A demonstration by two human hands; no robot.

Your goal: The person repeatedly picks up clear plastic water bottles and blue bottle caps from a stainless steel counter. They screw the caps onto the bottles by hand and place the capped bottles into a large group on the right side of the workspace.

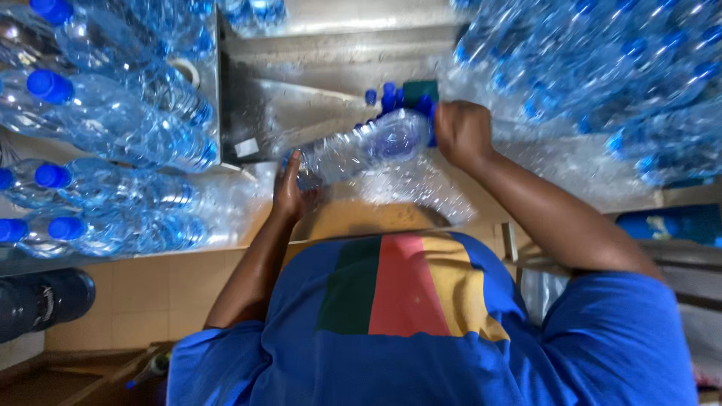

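I hold a clear plastic water bottle (361, 146) lying sideways in front of my chest. My left hand (289, 188) cups its base at the lower left. My right hand (460, 131) is closed around its neck end at the upper right, where the blue cap is mostly hidden by my fingers. Just behind the bottle lies a small cluster of loose blue caps (389, 95) beside a green object (421, 89). Crumpled clear plastic wrap (421, 192) lies under the bottle.
Capped clear bottles are stacked in a pile at the left (113, 113) and in a larger heap at the upper right (602, 68). A steel trough (301, 83) runs behind my hands. A dark round container (41, 301) sits at the lower left on tan tiles.
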